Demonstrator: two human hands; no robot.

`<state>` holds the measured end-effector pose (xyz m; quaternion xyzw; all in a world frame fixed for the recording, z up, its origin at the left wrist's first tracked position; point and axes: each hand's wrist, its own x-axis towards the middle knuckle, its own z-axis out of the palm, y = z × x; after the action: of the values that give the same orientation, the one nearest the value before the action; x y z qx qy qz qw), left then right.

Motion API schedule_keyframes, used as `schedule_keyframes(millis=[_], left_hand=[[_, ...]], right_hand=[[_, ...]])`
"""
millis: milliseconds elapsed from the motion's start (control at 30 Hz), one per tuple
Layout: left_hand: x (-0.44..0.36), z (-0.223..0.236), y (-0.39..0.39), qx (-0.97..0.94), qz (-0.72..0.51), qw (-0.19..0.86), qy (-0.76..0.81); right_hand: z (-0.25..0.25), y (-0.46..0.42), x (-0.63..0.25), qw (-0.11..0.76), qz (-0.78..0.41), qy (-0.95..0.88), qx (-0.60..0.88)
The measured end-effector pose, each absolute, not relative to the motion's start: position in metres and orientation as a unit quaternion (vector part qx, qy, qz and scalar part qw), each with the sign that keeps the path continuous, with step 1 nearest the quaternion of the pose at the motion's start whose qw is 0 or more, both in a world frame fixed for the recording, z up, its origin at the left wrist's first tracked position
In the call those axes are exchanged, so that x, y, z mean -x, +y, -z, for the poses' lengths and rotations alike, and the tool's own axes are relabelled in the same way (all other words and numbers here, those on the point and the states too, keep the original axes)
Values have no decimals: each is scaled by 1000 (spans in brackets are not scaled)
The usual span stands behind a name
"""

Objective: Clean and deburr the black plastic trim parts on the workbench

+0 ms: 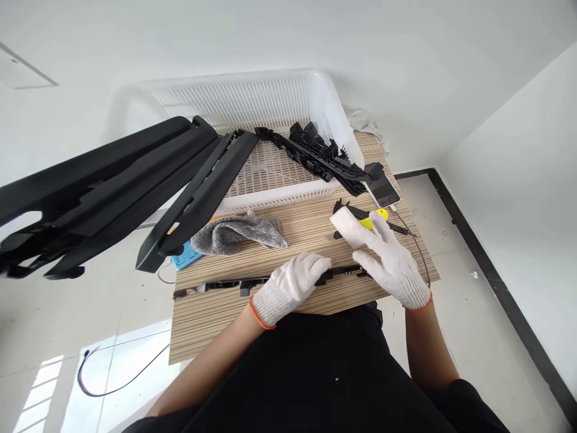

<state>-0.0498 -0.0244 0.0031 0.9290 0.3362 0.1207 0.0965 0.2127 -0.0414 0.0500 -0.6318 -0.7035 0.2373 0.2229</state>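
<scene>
My left hand is curled over the black strip, which lies along the near side of the tabletop; its underside is hidden, so I cannot tell whether my fingers are closed round it. My right hand has a white pad pinched in its fingers, above the strip's right end. With the strip so near my edge, an uneven press could slide it towards my lap. The yellow tool lies right by the pad and looks like a knife; a careless sweep could catch my glove on it. The cable runs from the phone past my right hand, so a snag could drag the phone off. The panels jut from the basket beyond the tabletop's left side, and a bump might tip them
</scene>
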Motion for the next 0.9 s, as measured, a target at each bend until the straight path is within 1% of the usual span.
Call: schedule_keyframes(millis=[67, 133, 267, 333, 433, 467, 533, 600, 667, 733, 767, 833, 900], left_hand=[[54, -5, -27, -930, -133, 31, 341], [56, -6, -29, -931, -143, -10, 337], [53, -3, -35, -927, -142, -33, 345], [48, 0, -38, -920, -118, -29, 372], [42, -1, -40, -892, -77, 3, 445], [41, -4, -39, -882, -66, 19, 466], [43, -15, -33, -874, -40, 61, 480], [46, -31, -21, -887, -4, 131, 443], [41, -49, -1, -906, 20, 233, 353], [20, -62, 25, -907, 2, 327, 267], [2, -65, 40, -897, -38, 336, 285], [-43, -61, 73, -871, -115, 310, 363], [-92, -49, 105, -856, -162, 285, 401]], right_hand=[[-57, -45, -211, 236, -239, -677, 655], [-61, -49, -206, 233, -263, -668, 656], [-59, -49, -196, 126, -360, -705, 598], [-59, -44, -195, 109, -381, -714, 577], [-61, -33, -200, 132, -358, -724, 575], [-61, -30, -201, 121, -343, -734, 574], [-56, -29, -200, 61, -307, -771, 555], [-46, -33, -197, 19, -264, -804, 533], [-32, -40, -193, 27, -219, -823, 524], [-17, -47, -190, 54, -178, -823, 537], [-10, -51, -189, 61, -162, -822, 543], [1, -57, -187, 70, -138, -819, 552], [9, -62, -184, 92, -126, -816, 556]])
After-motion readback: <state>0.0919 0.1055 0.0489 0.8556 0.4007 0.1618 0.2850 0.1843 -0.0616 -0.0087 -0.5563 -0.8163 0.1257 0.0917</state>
